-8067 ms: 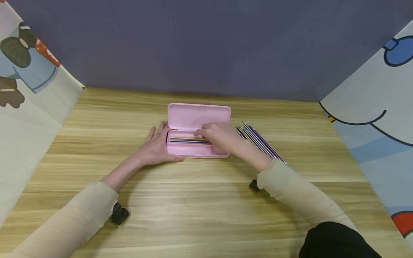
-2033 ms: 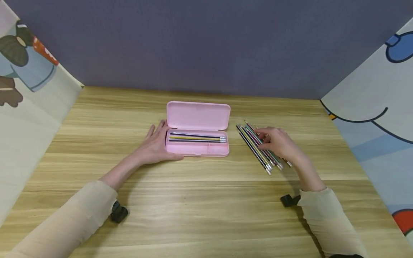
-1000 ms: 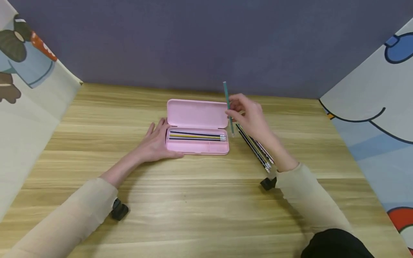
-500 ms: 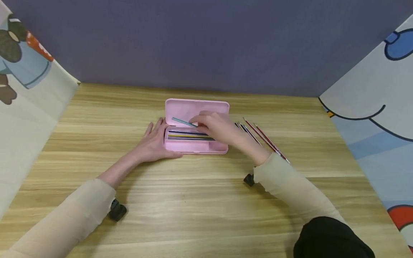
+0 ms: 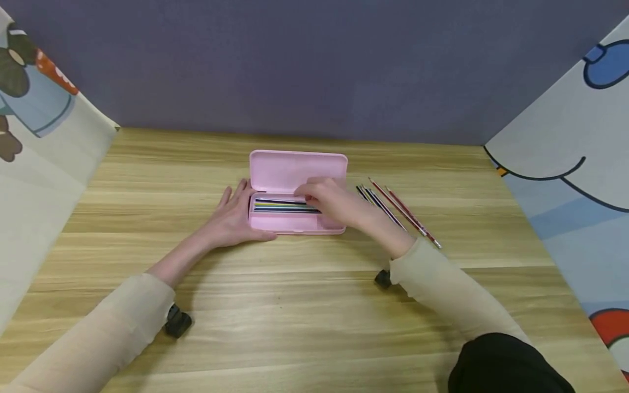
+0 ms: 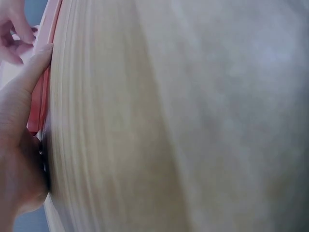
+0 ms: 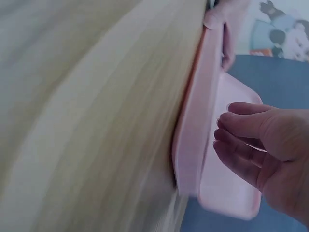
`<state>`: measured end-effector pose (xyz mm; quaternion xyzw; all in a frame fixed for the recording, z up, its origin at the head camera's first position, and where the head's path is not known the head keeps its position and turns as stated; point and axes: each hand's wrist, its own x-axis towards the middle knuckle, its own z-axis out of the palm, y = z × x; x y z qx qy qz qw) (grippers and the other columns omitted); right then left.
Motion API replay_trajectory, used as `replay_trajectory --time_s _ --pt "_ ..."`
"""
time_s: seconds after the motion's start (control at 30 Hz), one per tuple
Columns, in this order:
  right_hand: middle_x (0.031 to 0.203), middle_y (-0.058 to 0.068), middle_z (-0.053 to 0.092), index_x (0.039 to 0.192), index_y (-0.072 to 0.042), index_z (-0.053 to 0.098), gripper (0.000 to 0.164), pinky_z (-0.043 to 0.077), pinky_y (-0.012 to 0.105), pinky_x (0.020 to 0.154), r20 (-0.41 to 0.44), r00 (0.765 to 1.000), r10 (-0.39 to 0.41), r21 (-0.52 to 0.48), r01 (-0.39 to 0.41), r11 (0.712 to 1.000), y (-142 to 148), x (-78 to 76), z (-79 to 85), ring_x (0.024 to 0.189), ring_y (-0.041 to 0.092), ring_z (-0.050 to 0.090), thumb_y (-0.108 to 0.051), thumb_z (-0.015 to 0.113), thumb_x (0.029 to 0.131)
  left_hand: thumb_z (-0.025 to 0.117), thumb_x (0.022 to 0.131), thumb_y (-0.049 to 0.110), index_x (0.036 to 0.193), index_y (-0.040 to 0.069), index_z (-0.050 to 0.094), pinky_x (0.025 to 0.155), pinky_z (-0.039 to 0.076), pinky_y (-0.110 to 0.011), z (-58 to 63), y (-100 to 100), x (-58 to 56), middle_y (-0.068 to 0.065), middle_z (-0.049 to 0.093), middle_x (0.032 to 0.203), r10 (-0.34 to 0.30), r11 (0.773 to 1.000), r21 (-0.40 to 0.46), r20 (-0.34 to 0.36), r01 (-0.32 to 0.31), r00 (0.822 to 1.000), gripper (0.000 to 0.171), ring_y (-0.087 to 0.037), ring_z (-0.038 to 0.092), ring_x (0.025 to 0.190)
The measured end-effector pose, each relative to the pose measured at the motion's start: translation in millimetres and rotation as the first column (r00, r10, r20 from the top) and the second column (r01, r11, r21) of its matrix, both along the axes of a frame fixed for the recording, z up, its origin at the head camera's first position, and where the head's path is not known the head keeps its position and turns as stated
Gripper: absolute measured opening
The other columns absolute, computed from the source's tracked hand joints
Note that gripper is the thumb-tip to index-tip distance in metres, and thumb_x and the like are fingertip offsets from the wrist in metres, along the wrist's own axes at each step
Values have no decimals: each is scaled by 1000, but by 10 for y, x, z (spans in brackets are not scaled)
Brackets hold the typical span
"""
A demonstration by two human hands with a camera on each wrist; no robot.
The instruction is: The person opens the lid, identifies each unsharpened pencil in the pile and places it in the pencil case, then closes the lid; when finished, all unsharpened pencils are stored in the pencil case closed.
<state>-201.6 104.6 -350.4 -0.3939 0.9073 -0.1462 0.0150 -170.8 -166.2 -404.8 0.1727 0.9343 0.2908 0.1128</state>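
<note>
A pink pencil case [image 5: 282,222] lies on the table with its lid [image 5: 280,166] raised at the back. Several pencils [image 5: 280,206], one of them teal, lie in its long rear compartment. My left hand [image 5: 235,219] rests against the case's left end, fingers spread and the thumb along the front edge. Over the right half of the case is my right hand [image 5: 330,201], covering the pencils' right ends. In the right wrist view its loosely bent fingers [image 7: 239,157] show nothing between them.
To the right of the case, several loose pencils [image 5: 380,206] lie slanted, with two reddish ones [image 5: 408,213] among them. The right forearm passes close to them. A dark partition [image 5: 304,71] stands along the table's back edge, with printed panels at both sides.
My right hand took a teal pencil from the loose group, carried it left, turned it lengthwise and lowered it into the case. The loose group has shrunk; my left hand has stayed put.
</note>
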Motion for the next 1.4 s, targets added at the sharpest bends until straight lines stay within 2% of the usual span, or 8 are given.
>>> replay_trajectory --time_s 0.1,0.23,0.37,0.47,0.57,0.87,1.2,1.4 --pt "101 6 76 121 -10 74 26 60 35 75 -6 999 -41 -77 40 996 273 44 39 87 18 71 -3 70 95 87 71 60 155 8 26 133 -7 -56 0 16 4 -26 14 171 -4 1000 8 -12 4 1000 116 -37 -2 163" --pt "99 7 76 123 -9 73 28 59 38 75 34 986 -161 -151 164 975 716 91 69 87 19 71 -4 71 95 88 71 58 154 8 26 132 -7 -57 15 30 11 -26 14 171 -5 1000 14 -15 5 1000 115 -37 -1 163" --pt "102 11 76 128 -8 71 32 59 41 78 122 947 -296 -198 315 928 1144 164 96 92 25 73 -3 69 96 88 71 58 153 5 27 132 -7 -57 36 31 15 -27 11 171 -2 1000 1 -8 2 1000 115 -38 -2 163" --pt "104 13 76 131 -8 69 36 58 36 75 165 914 -370 -211 399 892 1384 232 103 92 28 73 -3 71 95 88 71 59 153 5 28 132 -7 -57 51 20 17 -28 9 171 -2 1000 -5 -7 2 1000 115 -39 -1 163" --pt "105 15 76 133 -7 67 40 57 29 71 190 893 -409 -202 443 873 1526 297 92 92 29 73 -5 74 93 88 71 59 153 5 28 132 -7 -57 64 -2 19 -27 9 171 0 1000 -5 -6 0 1000 115 -39 -1 163" --pt "110 12 75 140 -9 62 47 61 45 83 273 886 -374 -77 408 910 1510 388 8 97 27 73 -8 72 94 88 71 59 153 6 28 133 -8 -55 58 -24 32 -27 8 172 7 1000 -4 4 -7 1000 115 -37 -3 163" --pt "113 14 77 141 -6 61 53 61 35 81 339 874 -349 -102 403 910 1491 419 -37 94 26 74 -4 77 90 88 70 57 152 6 30 132 -7 -57 57 -9 41 -27 11 171 0 1000 15 -6 0 1000 112 -38 -1 163" --pt "115 15 76 141 -6 61 57 62 41 83 340 877 -340 -54 379 924 1453 381 -55 95 26 74 -4 80 87 89 70 57 152 6 29 132 -8 -56 56 -33 44 -27 11 171 9 1000 3 3 -9 1000 113 -38 -2 163"
